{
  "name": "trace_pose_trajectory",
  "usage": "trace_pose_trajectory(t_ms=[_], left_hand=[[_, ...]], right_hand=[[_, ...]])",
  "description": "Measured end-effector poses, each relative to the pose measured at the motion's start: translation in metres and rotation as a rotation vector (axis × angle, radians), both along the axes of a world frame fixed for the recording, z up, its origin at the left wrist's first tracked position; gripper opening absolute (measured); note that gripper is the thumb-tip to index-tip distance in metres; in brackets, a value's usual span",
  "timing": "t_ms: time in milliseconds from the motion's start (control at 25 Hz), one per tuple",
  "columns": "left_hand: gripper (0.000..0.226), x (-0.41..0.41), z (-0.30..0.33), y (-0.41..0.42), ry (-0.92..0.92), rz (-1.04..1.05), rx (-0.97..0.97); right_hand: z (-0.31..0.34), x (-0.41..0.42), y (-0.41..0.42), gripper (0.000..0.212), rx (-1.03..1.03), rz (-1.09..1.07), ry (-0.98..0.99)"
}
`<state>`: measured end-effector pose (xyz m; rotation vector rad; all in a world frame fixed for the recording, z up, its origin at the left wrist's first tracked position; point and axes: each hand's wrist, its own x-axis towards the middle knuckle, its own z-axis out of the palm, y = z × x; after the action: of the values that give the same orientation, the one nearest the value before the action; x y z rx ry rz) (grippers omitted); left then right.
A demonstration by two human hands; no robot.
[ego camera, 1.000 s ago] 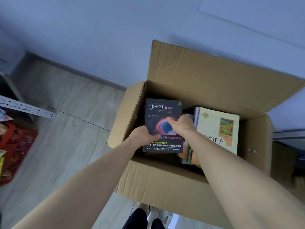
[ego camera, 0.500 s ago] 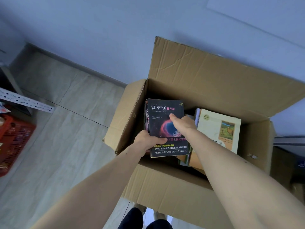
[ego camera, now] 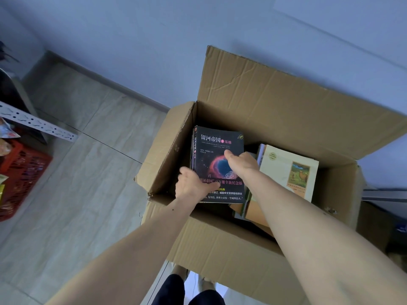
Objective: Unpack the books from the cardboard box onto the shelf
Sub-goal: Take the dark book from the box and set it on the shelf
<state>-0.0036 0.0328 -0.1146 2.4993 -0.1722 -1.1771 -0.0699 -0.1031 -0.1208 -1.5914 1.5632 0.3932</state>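
Observation:
An open cardboard box (ego camera: 231, 249) stands on the floor against the wall. A black book (ego camera: 217, 148) with a nebula on its cover is inside it at the left, held by both hands. My left hand (ego camera: 190, 187) grips its lower left corner. My right hand (ego camera: 241, 162) presses on the cover and wraps its right edge. A cream book (ego camera: 288, 170) with a small picture lies on a pile of other books to the right in the box. The fingers under the black book are hidden.
A white perforated shelf rail (ego camera: 37, 126) juts in at the left, with a red plastic basket (ego camera: 19, 175) below it on the tiled floor (ego camera: 77, 194). The box's back flap (ego camera: 286, 106) stands up against the wall. My legs show below the box.
Both hands have lifted the black book slightly within the box and its spine side now shows. The view has shifted a little to the right.

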Motion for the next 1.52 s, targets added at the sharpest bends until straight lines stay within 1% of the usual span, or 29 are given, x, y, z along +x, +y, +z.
trace_pose_trajectory(t_ms=[80, 160, 200, 240, 280, 440, 520, 600, 640, 720, 800, 880, 960, 1080, 1160, 1280, 1320, 1400, 1480, 1520], left_hand=[[0.077, 0.001, 0.003, -0.001, 0.124, 0.176, -0.1], [0.056, 0.005, 0.006, -0.001, 0.295, 0.233, -0.179], [0.046, 0.006, 0.01, 0.001, 0.369, 0.248, -0.218], [0.042, 0.006, 0.015, 0.002, 0.425, 0.26, -0.258], [0.043, 0.005, 0.022, 0.005, 0.461, 0.263, -0.3], [0.057, 0.007, 0.066, 0.018, 0.533, 0.276, -0.421], [0.054, 0.01, 0.097, 0.026, 0.556, 0.304, -0.504], [0.046, 0.015, 0.135, 0.037, 0.565, 0.333, -0.616], [0.042, 0.019, 0.156, 0.044, 0.565, 0.345, -0.663], [0.045, 0.029, 0.198, 0.06, 0.558, 0.35, -0.738], [0.045, 0.044, 0.241, 0.086, 0.519, 0.364, -0.798], [0.04, 0.061, 0.277, 0.117, 0.461, 0.392, -0.85], [0.04, 0.078, 0.314, 0.159, 0.382, 0.451, -0.88], [0.04, 0.101, 0.363, 0.229, 0.269, 0.551, -0.949], [0.037, 0.114, 0.392, 0.291, 0.183, 0.619, -1.002], [0.035, 0.135, 0.43, 0.393, 0.045, 0.696, -1.043], [0.033, 0.142, 0.441, 0.429, 0.006, 0.716, -1.046], [0.027, 0.154, 0.465, 0.511, -0.085, 0.753, -1.032], [0.023, 0.164, 0.488, 0.592, -0.182, 0.795, -1.007], [0.025, 0.168, 0.498, 0.63, -0.224, 0.817, -1.0]], right_hand=[[0.002, 0.0, 0.0, 0.042, -0.005, 0.007, -0.009], [0.006, -0.002, 0.0, 0.045, 0.007, -0.002, -0.027], [0.008, -0.004, -0.001, 0.051, 0.03, -0.029, -0.043], [0.012, -0.006, -0.001, 0.059, 0.059, -0.067, -0.059], [0.018, -0.008, -0.001, 0.066, 0.082, -0.097, -0.072], [0.062, -0.016, -0.004, 0.086, 0.154, -0.128, -0.125], [0.097, -0.015, -0.004, 0.096, 0.159, -0.134, -0.168], [0.142, -0.006, -0.001, 0.103, 0.211, -0.118, -0.254], [0.165, 0.002, 0.003, 0.103, 0.246, -0.105, -0.308], [0.212, 0.021, 0.014, 0.105, 0.277, -0.04, -0.387], [0.259, 0.044, 0.034, 0.11, 0.245, 0.053, -0.441], [0.299, 0.072, 0.059, 0.109, 0.21, 0.145, -0.497], [0.338, 0.105, 0.098, 0.104, 0.215, 0.23, -0.541], [0.387, 0.154, 0.17, 0.087, 0.187, 0.327, -0.626], [0.417, 0.184, 0.233, 0.085, 0.174, 0.411, -0.663], [0.456, 0.231, 0.337, 0.074, 0.182, 0.552, -0.736], [0.468, 0.244, 0.373, 0.074, 0.19, 0.597, -0.765], [0.49, 0.271, 0.458, 0.083, 0.22, 0.68, -0.808], [0.509, 0.294, 0.542, 0.079, 0.259, 0.767, -0.856], [0.519, 0.304, 0.582, 0.076, 0.294, 0.8, -0.88]])
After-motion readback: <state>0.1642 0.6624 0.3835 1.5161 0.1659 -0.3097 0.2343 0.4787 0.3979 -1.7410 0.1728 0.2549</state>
